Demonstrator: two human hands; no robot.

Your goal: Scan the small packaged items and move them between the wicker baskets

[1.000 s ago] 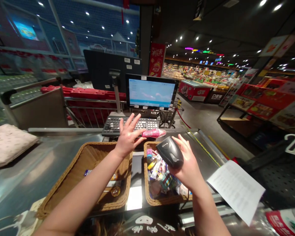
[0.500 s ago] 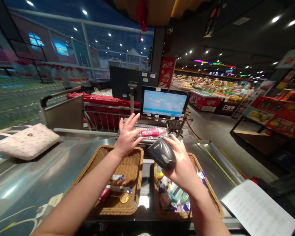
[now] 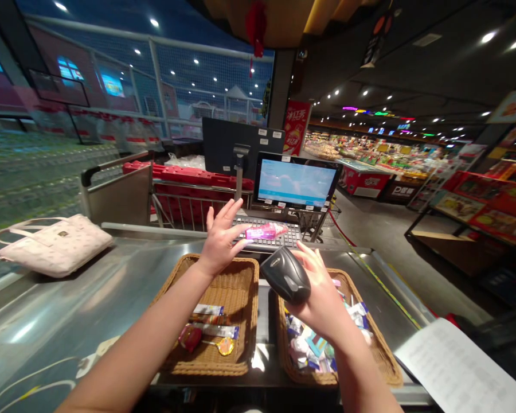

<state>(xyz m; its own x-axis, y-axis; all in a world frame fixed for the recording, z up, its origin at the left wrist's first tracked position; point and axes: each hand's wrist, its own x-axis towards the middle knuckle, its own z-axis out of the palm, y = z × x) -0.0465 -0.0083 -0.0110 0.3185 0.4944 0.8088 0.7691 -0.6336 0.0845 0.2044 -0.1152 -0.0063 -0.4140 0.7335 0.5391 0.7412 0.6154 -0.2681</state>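
Observation:
Between the thumb and a finger of my left hand (image 3: pixel 220 238) is a small pink candy package (image 3: pixel 265 231), held out over the keyboard (image 3: pixel 290 234). My right hand (image 3: pixel 316 287) grips a black barcode scanner (image 3: pixel 286 275), its head turned toward the package. Below my left hand stands a wicker basket (image 3: pixel 253 321) holding a few wrapped sweets and a yellow lollipop (image 3: pixel 226 345). Under my right hand, a second wicker basket (image 3: pixel 389 367) holds many wrapped sweets (image 3: pixel 316 343), partly hidden by my forearm.
Behind the keyboard stands a lit monitor (image 3: pixel 296 183). A pale handbag (image 3: pixel 55 246) lies on the metal counter (image 3: pixel 129 269) at left, with white cables (image 3: pixel 38 373) nearer me. Printed paper (image 3: pixel 460 367) lies at right. A shopping cart (image 3: pixel 184 206) stands beyond the counter.
The view has shifted slightly, so the counter things appear further right. Both hands keep their grips, and the pink package now shows a purple-pink glow on its surface.

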